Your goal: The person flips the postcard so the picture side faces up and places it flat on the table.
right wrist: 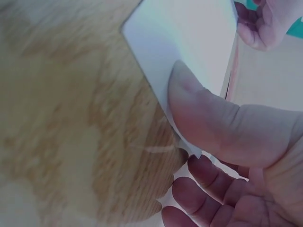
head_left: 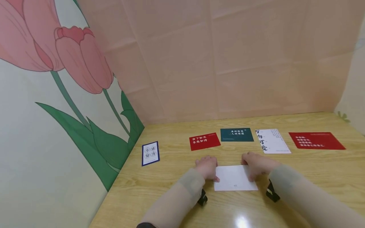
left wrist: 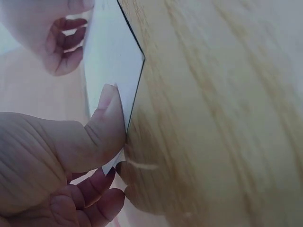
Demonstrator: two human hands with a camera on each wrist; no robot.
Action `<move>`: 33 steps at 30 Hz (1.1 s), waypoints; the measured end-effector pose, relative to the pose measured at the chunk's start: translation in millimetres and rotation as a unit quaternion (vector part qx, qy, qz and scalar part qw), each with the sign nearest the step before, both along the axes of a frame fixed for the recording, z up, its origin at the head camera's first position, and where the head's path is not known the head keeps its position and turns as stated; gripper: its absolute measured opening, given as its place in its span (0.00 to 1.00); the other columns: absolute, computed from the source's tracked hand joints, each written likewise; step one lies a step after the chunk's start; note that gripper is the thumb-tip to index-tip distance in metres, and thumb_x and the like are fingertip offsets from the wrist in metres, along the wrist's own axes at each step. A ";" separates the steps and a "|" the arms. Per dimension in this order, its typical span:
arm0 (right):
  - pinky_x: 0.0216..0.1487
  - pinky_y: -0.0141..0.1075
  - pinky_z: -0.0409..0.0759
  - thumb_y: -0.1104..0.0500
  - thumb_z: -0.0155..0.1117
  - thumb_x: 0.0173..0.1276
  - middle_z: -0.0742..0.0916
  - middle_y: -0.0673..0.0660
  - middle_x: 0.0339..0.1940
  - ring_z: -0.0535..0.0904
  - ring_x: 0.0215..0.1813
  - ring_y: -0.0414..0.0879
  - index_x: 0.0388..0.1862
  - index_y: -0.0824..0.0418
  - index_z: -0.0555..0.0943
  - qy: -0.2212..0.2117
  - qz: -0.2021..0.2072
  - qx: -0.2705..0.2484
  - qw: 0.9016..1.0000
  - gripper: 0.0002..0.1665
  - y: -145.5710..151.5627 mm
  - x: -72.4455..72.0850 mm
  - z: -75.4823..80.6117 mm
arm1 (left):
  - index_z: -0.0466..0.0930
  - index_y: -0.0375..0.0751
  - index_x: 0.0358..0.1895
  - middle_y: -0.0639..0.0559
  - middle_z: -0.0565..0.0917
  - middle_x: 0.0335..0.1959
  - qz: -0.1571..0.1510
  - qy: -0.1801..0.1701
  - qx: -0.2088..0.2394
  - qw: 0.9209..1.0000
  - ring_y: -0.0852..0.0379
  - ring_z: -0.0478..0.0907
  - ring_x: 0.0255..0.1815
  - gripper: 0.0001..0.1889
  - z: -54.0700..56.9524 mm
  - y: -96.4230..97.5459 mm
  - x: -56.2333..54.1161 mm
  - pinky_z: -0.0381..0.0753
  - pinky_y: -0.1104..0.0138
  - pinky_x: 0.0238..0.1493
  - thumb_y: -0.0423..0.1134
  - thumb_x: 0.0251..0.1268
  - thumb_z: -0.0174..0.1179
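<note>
A white card with a small mark near its lower edge lies at the near middle of the table. My left hand pinches its left side; in the left wrist view the thumb lies on the white face, and the fingers curl at the card's corner. On the opposite side my right hand pinches the card the same way, its thumb across the face in the right wrist view. Parts of the fingers are hidden behind the card.
Beyond the hands, printed cards lie spread in a row: a blue-bordered white card, a red card, a dark green card, a white card with black lettering and a wider red card. A pinkish cloth hangs behind the wooden table.
</note>
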State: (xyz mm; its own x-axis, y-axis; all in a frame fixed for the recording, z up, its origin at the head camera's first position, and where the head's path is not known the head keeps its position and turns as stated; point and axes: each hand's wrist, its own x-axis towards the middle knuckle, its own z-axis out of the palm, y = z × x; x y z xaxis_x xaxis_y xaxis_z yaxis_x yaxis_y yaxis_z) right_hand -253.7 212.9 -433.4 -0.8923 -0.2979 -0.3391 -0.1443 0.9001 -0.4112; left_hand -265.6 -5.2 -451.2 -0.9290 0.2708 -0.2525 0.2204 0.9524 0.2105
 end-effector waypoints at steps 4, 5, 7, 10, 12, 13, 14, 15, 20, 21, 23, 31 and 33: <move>0.38 0.44 0.73 0.63 0.81 0.42 0.76 0.56 0.37 0.72 0.39 0.53 0.44 0.56 0.75 -0.003 -0.002 -0.006 1.000 0.30 1.9 -1.9 -2.9 | 0.76 0.56 0.44 0.58 0.75 0.38 0.000 0.000 -0.001 1.000 0.58 0.68 0.40 0.28 -0.7 0.1 0.0 0.66 0.60 0.48 0.51 0.36 0.78; 0.38 0.44 0.73 0.63 0.81 0.42 0.76 0.55 0.37 0.72 0.39 0.53 0.44 0.55 0.75 -0.005 -0.004 -0.008 1.000 0.30 2.2 -2.5 -3.7 | 0.76 0.56 0.45 0.58 0.75 0.37 0.000 0.000 -0.001 1.000 0.58 0.68 0.40 0.28 -1.3 0.0 -0.1 0.66 0.61 0.48 0.51 0.36 0.78; 0.39 0.44 0.73 0.63 0.81 0.42 0.77 0.55 0.37 0.72 0.39 0.53 0.44 0.55 0.75 -0.006 -0.004 -0.010 1.000 0.30 3.0 -3.4 -5.2 | 0.76 0.56 0.46 0.58 0.75 0.38 0.000 0.000 -0.001 1.000 0.58 0.68 0.40 0.28 -1.7 0.1 0.5 0.66 0.61 0.48 0.52 0.36 0.78; 0.39 0.45 0.74 0.63 0.81 0.41 0.77 0.55 0.37 0.72 0.39 0.52 0.44 0.55 0.75 -0.008 -0.005 -0.014 1.000 0.31 4.2 -4.6 -6.6 | 0.76 0.57 0.47 0.59 0.76 0.40 0.002 0.001 -0.002 1.000 0.58 0.68 0.41 0.29 -0.9 0.2 2.2 0.66 0.60 0.49 0.52 0.36 0.78; 0.40 0.46 0.75 0.63 0.81 0.41 0.78 0.55 0.38 0.72 0.39 0.52 0.45 0.55 0.75 -0.009 -0.005 -0.016 1.000 0.31 4.7 -4.3 -6.3 | 0.77 0.57 0.48 0.59 0.76 0.40 0.000 0.003 -0.007 1.000 0.58 0.68 0.42 0.29 0.0 0.6 3.3 0.67 0.60 0.50 0.53 0.37 0.77; 0.40 0.46 0.75 0.63 0.81 0.41 0.78 0.55 0.38 0.72 0.39 0.52 0.45 0.55 0.75 -0.009 -0.007 -0.016 1.000 0.31 4.8 -3.9 -6.0 | 0.77 0.57 0.48 0.59 0.76 0.40 0.000 0.004 -0.009 1.000 0.58 0.68 0.42 0.29 0.1 0.7 3.4 0.67 0.60 0.50 0.53 0.37 0.77; 0.40 0.47 0.75 0.63 0.81 0.42 0.79 0.55 0.38 0.72 0.39 0.52 0.45 0.56 0.75 -0.008 -0.006 -0.016 1.000 0.31 4.9 -3.4 -5.4 | 0.77 0.57 0.48 0.59 0.76 0.40 -0.002 0.006 -0.010 1.000 0.58 0.68 0.42 0.29 0.0 0.6 3.3 0.67 0.60 0.49 0.53 0.37 0.77; 0.41 0.47 0.75 0.63 0.80 0.42 0.79 0.55 0.39 0.72 0.40 0.52 0.46 0.56 0.75 -0.006 -0.005 -0.016 1.000 0.31 4.9 -2.6 -4.8 | 0.78 0.57 0.48 0.58 0.76 0.40 -0.003 0.007 -0.013 1.000 0.57 0.67 0.42 0.29 -0.6 0.5 3.0 0.67 0.60 0.49 0.53 0.38 0.77; 0.43 0.48 0.74 0.61 0.80 0.44 0.78 0.55 0.38 0.72 0.41 0.52 0.46 0.55 0.76 0.000 -0.001 -0.009 1.000 0.30 4.6 2.3 -1.6 | 0.78 0.57 0.46 0.59 0.75 0.38 -0.007 0.010 -0.010 1.000 0.58 0.67 0.41 0.28 -4.2 -0.4 0.1 0.67 0.60 0.49 0.53 0.37 0.77; 0.43 0.48 0.74 0.61 0.80 0.44 0.78 0.55 0.38 0.72 0.41 0.52 0.46 0.55 0.76 0.000 -0.001 -0.009 1.000 0.30 4.8 3.0 -1.1 | 0.78 0.57 0.46 0.59 0.75 0.38 -0.008 0.009 -0.008 1.000 0.58 0.67 0.41 0.28 -4.7 -0.7 -0.1 0.67 0.60 0.49 0.53 0.37 0.77; 0.43 0.49 0.74 0.60 0.81 0.44 0.78 0.54 0.37 0.72 0.40 0.52 0.45 0.55 0.76 0.002 0.001 -0.012 1.000 0.30 5.3 4.0 -0.4 | 0.77 0.57 0.46 0.60 0.76 0.37 -0.011 0.008 0.001 1.000 0.58 0.68 0.41 0.28 -4.9 -1.3 -0.5 0.67 0.60 0.48 0.53 0.38 0.77; 0.42 0.46 0.71 0.57 0.79 0.47 0.77 0.54 0.36 0.72 0.40 0.51 0.46 0.55 0.74 -0.016 -0.017 -0.064 0.998 0.28 11.6 5.2 -4.9 | 0.77 0.56 0.43 0.63 0.78 0.36 -0.014 -0.014 0.058 0.998 0.61 0.71 0.39 0.26 0.2 -9.6 -0.1 0.66 0.61 0.48 0.50 0.38 0.78; 0.42 0.45 0.71 0.56 0.78 0.49 0.77 0.54 0.35 0.72 0.39 0.50 0.45 0.55 0.74 -0.008 -0.018 -0.077 0.997 0.27 13.5 5.0 -7.2 | 0.77 0.56 0.43 0.63 0.78 0.37 -0.013 -0.020 0.072 0.997 0.61 0.71 0.39 0.24 0.9 -11.7 -0.5 0.66 0.61 0.49 0.48 0.40 0.78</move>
State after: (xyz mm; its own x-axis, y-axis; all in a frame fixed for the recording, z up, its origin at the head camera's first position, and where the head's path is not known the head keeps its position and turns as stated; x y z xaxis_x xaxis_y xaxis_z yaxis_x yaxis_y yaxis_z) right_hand -248.6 226.4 -440.6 -0.8983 -0.3156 -0.3056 -0.1061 0.8309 -0.5462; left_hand -266.1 -16.9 -450.2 -0.9113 0.3301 -0.2459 0.2325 0.9058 0.3543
